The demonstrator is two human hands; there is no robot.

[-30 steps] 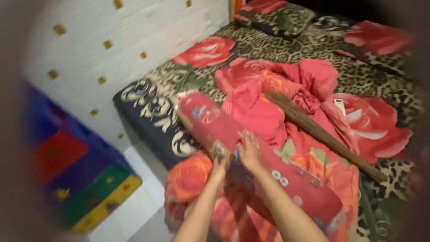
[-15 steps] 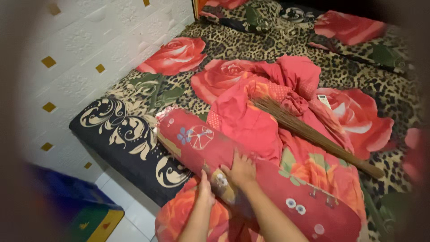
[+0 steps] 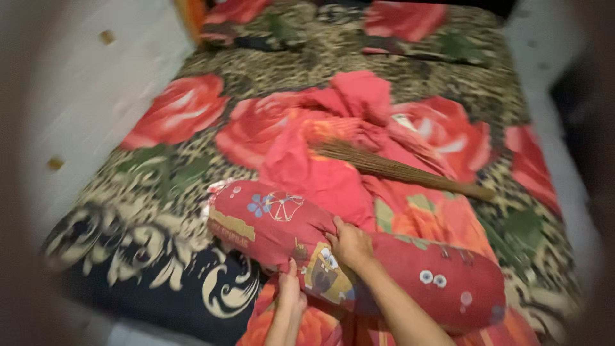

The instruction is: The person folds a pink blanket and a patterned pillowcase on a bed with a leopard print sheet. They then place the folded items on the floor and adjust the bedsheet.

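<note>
A long red bolster pillow (image 3: 359,256) with cartoon prints is laid across the near edge of the bed (image 3: 128,256), running from about nine o'clock toward four o'clock in the view; it is gripped near its middle by both hands; the right hand (image 3: 350,245) is pressed onto the top of the bolster, its fingers curled into the red cover and a fold of fabric pinched at the knuckles; the left hand (image 3: 289,291) is set against the lower side of the bolster at about six o'clock, thumb up along the cover, though whether its other fingers are closed beneath cannot be told, as they are hidden under the roll; a crumpled red-pink blanket (image 3: 333,160) is heaped just beyond the bolster at twelve o'clock, touching it; a bundle broom of thin brown sticks (image 3: 397,170) is laid across that blanket, slanting toward three o'clock; the bed is covered by a leopard-patterned sheet with big red roses (image 3: 179,109); two pillows in the same print (image 3: 403,19) are seen at the far end, blurred; a pale wall (image 3: 70,96) is seen at ten o'clock.
</note>
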